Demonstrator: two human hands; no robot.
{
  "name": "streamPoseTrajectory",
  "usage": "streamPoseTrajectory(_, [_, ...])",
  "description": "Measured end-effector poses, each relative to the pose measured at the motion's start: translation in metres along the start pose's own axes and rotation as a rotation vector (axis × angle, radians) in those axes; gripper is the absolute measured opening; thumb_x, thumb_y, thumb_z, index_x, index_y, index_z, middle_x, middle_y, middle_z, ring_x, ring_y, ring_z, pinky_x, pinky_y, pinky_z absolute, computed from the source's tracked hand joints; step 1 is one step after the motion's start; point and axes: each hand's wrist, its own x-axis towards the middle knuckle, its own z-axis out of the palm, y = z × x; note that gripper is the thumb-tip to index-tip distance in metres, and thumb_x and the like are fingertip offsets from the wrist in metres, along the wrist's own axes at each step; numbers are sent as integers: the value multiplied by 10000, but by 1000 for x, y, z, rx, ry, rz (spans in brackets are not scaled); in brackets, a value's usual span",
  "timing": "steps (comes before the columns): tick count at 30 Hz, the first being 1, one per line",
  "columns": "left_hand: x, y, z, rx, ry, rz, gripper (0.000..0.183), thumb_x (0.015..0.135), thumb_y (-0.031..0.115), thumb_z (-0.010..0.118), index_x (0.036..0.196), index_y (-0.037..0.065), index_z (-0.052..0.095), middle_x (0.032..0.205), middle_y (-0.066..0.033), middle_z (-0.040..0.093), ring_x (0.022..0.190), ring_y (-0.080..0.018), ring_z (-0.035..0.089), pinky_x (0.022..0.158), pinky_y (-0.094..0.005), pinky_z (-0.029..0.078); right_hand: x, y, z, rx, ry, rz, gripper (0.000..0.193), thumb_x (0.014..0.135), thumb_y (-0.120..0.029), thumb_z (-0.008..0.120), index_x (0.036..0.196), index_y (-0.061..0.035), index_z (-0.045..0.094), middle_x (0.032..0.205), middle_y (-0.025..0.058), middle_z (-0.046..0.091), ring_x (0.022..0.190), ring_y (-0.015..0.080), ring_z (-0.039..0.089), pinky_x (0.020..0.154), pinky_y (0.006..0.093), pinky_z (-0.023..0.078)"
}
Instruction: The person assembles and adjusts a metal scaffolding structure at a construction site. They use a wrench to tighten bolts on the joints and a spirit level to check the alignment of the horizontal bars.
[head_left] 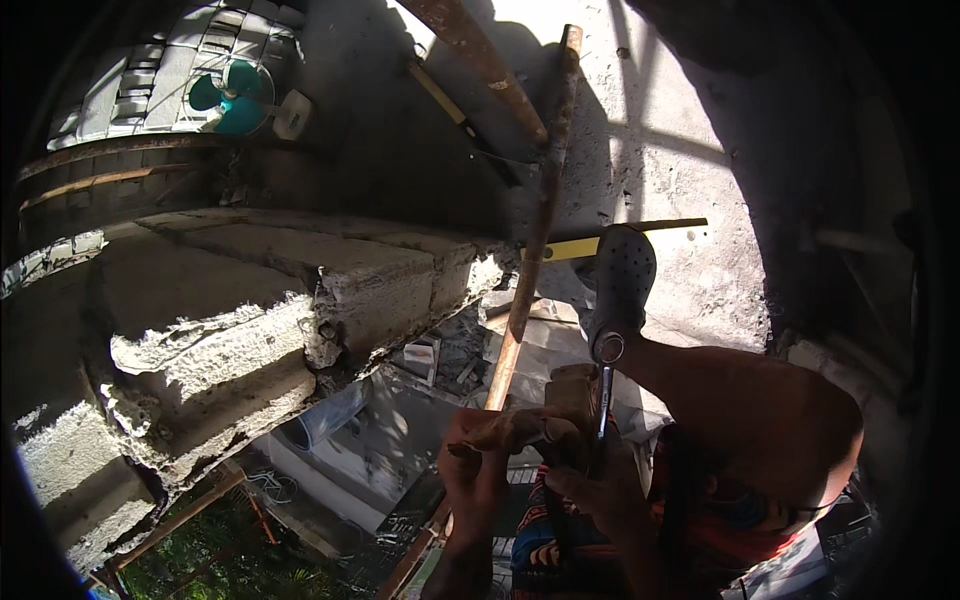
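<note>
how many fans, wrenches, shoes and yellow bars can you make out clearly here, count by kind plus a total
Fan: 1
Wrench: 1
Shoe: 1
Yellow bars: 2
Total: 5

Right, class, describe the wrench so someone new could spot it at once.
Find the bent bare leg at the right and follow it to the holed clog. Just below that in the picture, a slim wrench points up from the right hand. Its shiny metal and round ring end set it apart from the rusty pole to its left.
</note>
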Motion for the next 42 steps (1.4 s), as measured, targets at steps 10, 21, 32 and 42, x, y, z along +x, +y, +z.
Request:
streamPoseTrajectory(10, [138,-24,92,-599,-69,-142,177,1041,212,552,1055,43,601,956,-71,686,885,-200,706,821,-387,606,109,-75,-57,-203,154,-55,567,800,-132,785,1299,26,567,1133,89,668,1044,140,626,900,297,513])
streamPoseTrajectory(21, [346,-63,241,-729,-196,-139,205,1059,194,507,1208,56,535,1057,-55,659,965,-237,712,918,-468,597,341,-204,-187,-377,173,-92,388,885,-338,741,1076,-14,645,699,-20,549,602,60,501,537,245,403])
streamPoseTrajectory(32, [395,-74,279,-296,292,-216,407,1008,411,592,1059,11,528,837,-112,636,759,-178,687,645,-317,616,426,-192,-195,-296,185,-147,375,929,-337,709,1140,-31,659,779,16,632,637,84,566,577,274,457])
streamPoseTrajectory(42, [383,-79,266,-406,-77,-418,288,995,264,615,1057,-13,666,877,-73,678,769,-118,650,608,-261,506,408,-158,-165,-435,281,-371,414,909,-339,707,1079,20,590,937,185,689,865,269,695,748,400,539])
